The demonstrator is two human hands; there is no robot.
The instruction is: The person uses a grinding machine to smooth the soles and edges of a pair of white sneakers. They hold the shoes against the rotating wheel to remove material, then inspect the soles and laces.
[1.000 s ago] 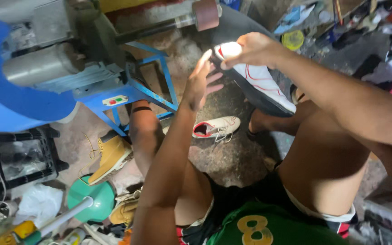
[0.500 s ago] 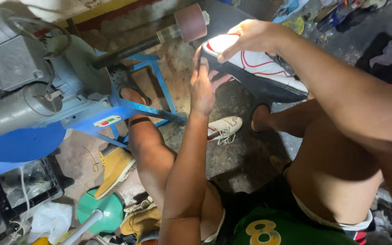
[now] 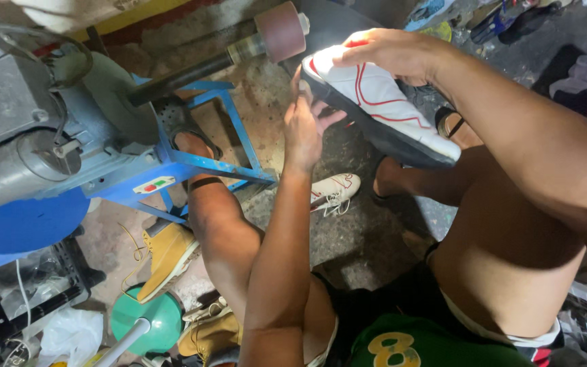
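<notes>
At far left a grey motor (image 3: 15, 156) sits on a blue frame (image 3: 215, 166), which carries a small white label (image 3: 154, 185) with a red and a green patch. Below lie a tan boot (image 3: 168, 255) and a green funnel (image 3: 147, 319). A shaft runs right to a reddish drum (image 3: 280, 30). Just beside it, the left hand (image 3: 305, 126) presses flat, fingers spread, against the toe end of a white shoe (image 3: 375, 102) with red lines and a dark sole. The right hand (image 3: 392, 54) grips that shoe from above. Another white shoe (image 3: 334, 191) lies on the floor (image 3: 354, 245) below.
</notes>
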